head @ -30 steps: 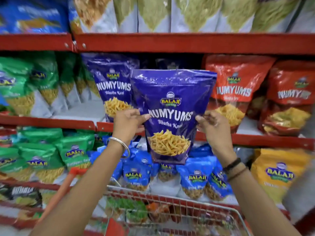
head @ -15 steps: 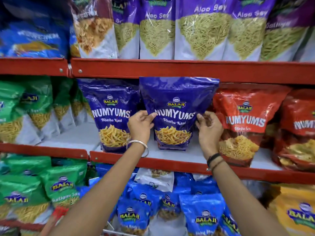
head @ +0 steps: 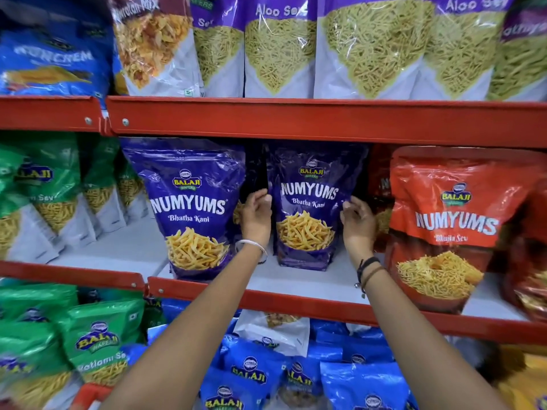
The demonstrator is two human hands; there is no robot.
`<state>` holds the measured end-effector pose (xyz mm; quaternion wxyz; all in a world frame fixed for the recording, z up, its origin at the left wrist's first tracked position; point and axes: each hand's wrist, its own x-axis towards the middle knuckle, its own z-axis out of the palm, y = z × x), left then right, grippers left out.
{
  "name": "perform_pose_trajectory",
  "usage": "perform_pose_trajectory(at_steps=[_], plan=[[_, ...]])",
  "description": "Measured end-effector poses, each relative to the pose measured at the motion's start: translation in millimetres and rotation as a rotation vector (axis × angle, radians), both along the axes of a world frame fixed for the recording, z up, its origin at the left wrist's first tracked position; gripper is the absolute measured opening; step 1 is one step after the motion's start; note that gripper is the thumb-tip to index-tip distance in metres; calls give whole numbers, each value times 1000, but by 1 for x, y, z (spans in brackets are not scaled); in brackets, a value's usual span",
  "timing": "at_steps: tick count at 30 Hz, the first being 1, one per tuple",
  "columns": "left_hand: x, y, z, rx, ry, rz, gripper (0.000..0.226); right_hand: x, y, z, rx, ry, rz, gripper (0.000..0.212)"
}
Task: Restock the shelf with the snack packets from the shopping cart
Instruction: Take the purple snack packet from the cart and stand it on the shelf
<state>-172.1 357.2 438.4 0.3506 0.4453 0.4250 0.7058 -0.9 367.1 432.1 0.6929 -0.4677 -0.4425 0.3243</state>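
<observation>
A purple Numyums Bhatha Kani packet (head: 307, 202) stands upright on the grey middle shelf (head: 310, 281), set back from the front edge. My left hand (head: 257, 217) grips its left edge with thumb and fingers. At the packet's right edge my right hand (head: 356, 223) has its curled fingertips on the film. A second, identical purple packet (head: 194, 208) stands further forward, just left of my left hand. Only a red corner of the shopping cart (head: 88, 392) shows at the bottom left.
Red Numyums packets (head: 447, 223) stand right of the gap, green packets (head: 44, 184) to the left. The red rail of the upper shelf (head: 325, 119) runs just above the purple packets, with Aloo Sev bags (head: 281, 48) on it. Blue packets (head: 251, 374) fill the shelf below.
Both hands have carried the purple packet up from in front of the shelf and pushed it deeper onto the middle shelf, where it stands beside the other one. My view has tilted upward.
</observation>
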Motion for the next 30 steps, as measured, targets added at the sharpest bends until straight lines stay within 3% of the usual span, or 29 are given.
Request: perform_pose_trajectory(at_steps=[2, 4, 8, 12, 18, 22, 23, 26, 30], plan=[[2, -10, -15, -12, 216, 6, 38, -2, -16, -8, -25, -139, 1, 42], [6, -21, -27, -99, 305, -90, 51, -6, -30, -17, -101, -177, 70, 51], [5, -6, -54, -223, 201, -242, 61, -11, -42, -26, -235, -138, 235, 85], [3, -39, -40, -238, 81, -311, 67, -7, -48, -32, -274, -117, 207, 109], [1, -83, -34, -252, 39, -358, 55, -4, -87, -34, -298, -105, 223, 109], [-3, -97, -35, -279, 81, -360, 56, 1, -103, -35, -240, -34, 265, 58], [-3, -102, -34, -286, 97, -363, 55, 3, -107, -37, -227, -31, 268, 54], [-6, -109, -35, -292, 103, -375, 56, 7, -113, -43, -208, -24, 270, 64], [-4, -116, -32, -286, 78, -391, 55, 5, -117, -40, -195, -29, 267, 61]])
